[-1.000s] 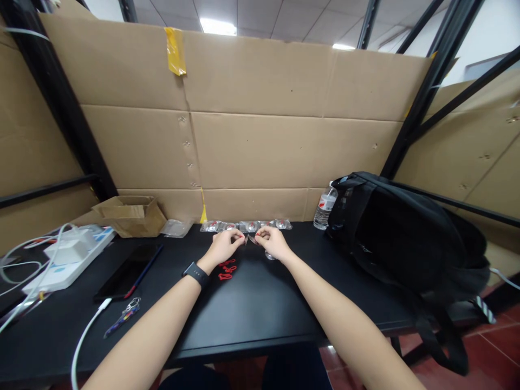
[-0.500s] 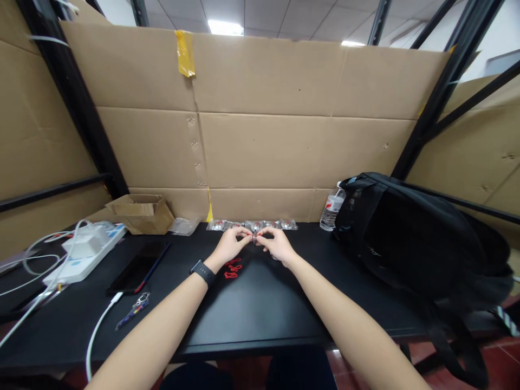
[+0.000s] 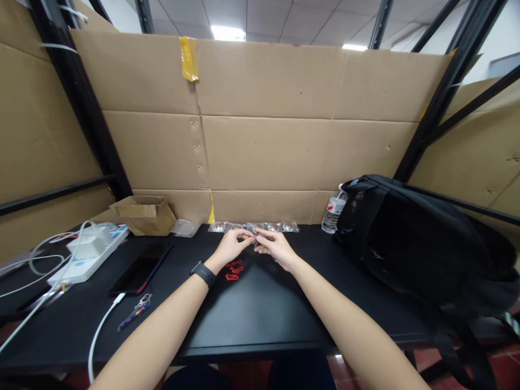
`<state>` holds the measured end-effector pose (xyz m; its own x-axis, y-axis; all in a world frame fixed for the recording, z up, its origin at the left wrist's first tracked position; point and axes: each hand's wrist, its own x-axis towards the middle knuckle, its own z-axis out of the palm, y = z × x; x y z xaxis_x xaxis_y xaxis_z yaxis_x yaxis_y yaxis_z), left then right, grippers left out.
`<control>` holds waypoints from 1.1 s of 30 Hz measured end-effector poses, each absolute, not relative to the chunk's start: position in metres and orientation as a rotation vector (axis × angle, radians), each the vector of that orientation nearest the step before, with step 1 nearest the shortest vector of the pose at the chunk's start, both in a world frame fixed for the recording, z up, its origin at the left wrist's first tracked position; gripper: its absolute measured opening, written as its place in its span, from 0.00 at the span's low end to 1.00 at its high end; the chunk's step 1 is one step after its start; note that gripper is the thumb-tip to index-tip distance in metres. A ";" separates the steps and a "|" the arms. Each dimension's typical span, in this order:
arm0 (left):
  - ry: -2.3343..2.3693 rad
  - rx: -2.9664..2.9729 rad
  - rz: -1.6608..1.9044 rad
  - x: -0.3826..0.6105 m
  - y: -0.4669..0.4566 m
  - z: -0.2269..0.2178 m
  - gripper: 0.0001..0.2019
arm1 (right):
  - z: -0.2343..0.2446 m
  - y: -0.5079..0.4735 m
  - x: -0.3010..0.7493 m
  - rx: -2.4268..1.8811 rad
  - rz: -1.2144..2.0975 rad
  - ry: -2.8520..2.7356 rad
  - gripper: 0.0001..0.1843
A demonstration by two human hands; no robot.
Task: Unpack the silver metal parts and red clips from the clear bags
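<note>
Pinching a small thin piece [image 3: 255,239] between the fingertips of left hand [image 3: 231,247] and right hand [image 3: 279,249], above the table [image 3: 260,303]. Mostly hidden; probably light, stiff and a little slick, best taken by the edge. Near red cords [image 3: 233,270], in front of clear packets [image 3: 257,227] with red marks too small to read. Farther right, cannot read the red-and-white label on the bottle [image 3: 333,212] or the small pale mark on the bag [image 3: 406,249].
</note>
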<state>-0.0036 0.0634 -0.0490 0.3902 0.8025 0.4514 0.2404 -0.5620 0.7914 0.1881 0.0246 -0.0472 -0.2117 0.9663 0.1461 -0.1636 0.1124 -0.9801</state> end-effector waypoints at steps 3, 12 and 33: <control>0.908 2.014 1.121 -0.004 0.062 -0.048 0.10 | -0.047 0.024 0.189 -0.855 1.286 -1.395 0.33; 0.900 2.016 1.159 -0.002 0.059 -0.047 0.11 | -0.047 0.025 0.193 -0.903 1.342 -1.357 0.30; 2.423 1.631 1.371 -0.114 0.095 -0.042 0.24 | -0.026 0.014 0.196 -1.075 1.136 -1.477 0.32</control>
